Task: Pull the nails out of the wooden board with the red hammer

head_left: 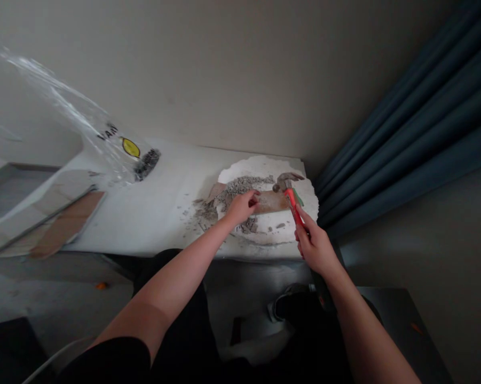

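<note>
My right hand (314, 242) is closed round the red handle of a claw hammer (289, 188), whose metal head rests on a brown slab-like piece (270, 201). My left hand (242, 205) has its fingers curled on the left end of that brown piece, next to a heap of grey rubble (240, 186). Everything lies on a torn white sheet (272, 165) at the right end of a white table (160, 213).
A clear plastic bag (104, 138) with a yellow label and dark grit lies at the table's left. A brown board (66, 226) leans at the left edge. Dark blue curtain (416, 128) hangs to the right; a beige wall stands behind. My shoe (292, 306) shows below.
</note>
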`<state>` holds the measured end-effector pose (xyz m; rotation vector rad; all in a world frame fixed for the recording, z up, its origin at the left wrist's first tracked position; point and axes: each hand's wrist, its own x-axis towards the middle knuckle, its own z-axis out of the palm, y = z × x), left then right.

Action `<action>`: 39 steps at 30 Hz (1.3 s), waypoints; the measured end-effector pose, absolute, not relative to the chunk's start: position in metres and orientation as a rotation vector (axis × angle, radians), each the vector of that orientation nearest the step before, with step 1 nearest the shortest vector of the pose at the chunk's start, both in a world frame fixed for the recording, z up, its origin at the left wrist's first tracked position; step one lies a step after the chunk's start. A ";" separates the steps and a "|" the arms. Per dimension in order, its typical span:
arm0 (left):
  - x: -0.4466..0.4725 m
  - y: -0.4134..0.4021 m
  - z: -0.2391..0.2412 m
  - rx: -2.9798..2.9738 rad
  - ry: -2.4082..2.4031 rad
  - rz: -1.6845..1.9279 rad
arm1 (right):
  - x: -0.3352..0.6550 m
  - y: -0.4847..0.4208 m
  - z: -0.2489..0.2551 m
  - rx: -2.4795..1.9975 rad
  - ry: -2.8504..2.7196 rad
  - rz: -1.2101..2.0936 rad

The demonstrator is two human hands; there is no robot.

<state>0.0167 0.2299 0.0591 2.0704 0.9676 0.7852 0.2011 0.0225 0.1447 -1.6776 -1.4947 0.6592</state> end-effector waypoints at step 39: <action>0.010 0.232 0.063 2.007 0.942 0.835 | 0.169 0.032 0.150 -1.770 -1.647 0.669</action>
